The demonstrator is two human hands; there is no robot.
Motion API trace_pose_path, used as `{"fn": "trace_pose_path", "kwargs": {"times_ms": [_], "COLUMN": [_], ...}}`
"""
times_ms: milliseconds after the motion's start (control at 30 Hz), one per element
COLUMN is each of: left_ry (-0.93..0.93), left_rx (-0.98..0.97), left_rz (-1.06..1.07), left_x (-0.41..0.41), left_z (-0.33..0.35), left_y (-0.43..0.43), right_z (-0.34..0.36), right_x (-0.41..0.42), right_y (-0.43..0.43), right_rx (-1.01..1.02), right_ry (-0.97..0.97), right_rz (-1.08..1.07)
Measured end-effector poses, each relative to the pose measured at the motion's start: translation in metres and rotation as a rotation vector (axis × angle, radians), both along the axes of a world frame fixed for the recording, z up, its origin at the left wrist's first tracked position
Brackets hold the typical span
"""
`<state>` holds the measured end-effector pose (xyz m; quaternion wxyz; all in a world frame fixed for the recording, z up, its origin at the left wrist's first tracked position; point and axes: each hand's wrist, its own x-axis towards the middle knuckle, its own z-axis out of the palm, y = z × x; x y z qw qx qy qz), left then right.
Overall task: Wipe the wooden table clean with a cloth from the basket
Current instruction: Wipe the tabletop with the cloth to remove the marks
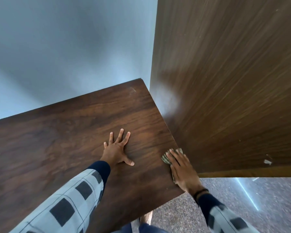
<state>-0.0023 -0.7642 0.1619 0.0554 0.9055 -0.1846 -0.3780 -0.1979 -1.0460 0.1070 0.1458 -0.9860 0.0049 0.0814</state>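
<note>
The dark wooden table (60, 142) fills the lower left of the head view. My left hand (116, 149) lies flat on its top with fingers spread, holding nothing. My right hand (183, 169) presses a small greenish cloth (166, 158) onto the table's right edge, fingers flat over it. Most of the cloth is hidden under the palm; only its corners stick out. No basket is in sight.
A tall brown wooden panel (225, 81) rises right beside the table's right edge, with a chipped spot (267, 161) low down. A pale blue wall (65, 47) stands behind the table. Speckled floor (225, 199) lies below the right hand.
</note>
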Motion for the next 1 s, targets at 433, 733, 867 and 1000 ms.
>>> {"fn": "trace_pose_path", "kwargs": {"times_ms": [433,733,867,1000], "left_ry": [0.004,0.018,-0.002,-0.057], "left_rx": [-0.001,-0.003,-0.098,-0.065], "left_rz": [-0.006,0.013,0.176,0.233], "left_x": [0.000,0.002,0.025,0.067], "left_z": [0.006,0.007,0.016,0.025], "left_y": [0.000,-0.006,-0.014,-0.013], "right_z": [0.006,0.004,0.005,0.007], "right_x": [0.102,0.082,0.171,0.243], "right_y": [0.036,0.029,0.032,0.054], "right_rx": [0.005,0.001,0.006,0.023], "right_ry": [-0.088,-0.072,-0.067,-0.017], "right_rz": [-0.079,0.045,0.029,-0.136]}}
